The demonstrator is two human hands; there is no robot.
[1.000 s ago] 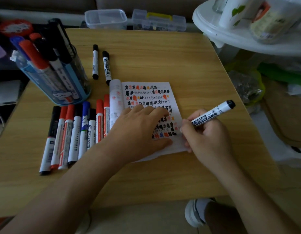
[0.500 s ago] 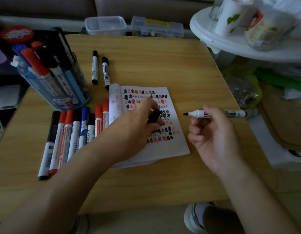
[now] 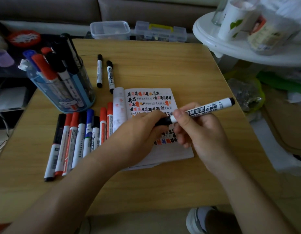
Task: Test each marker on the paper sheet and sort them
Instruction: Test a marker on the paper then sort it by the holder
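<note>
Above the paper sheet (image 3: 173,153), the right hand (image 3: 202,133) grips a white marker (image 3: 206,108) while the left hand (image 3: 138,131) pinches its black cap (image 3: 163,121).

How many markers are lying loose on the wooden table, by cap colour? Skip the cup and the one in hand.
Black-capped white markers: 5 (3 in the row, 2 beyond the white paper sheet)
Red-capped white markers: 4
Blue-capped white marker: 1
Total: 10
</note>
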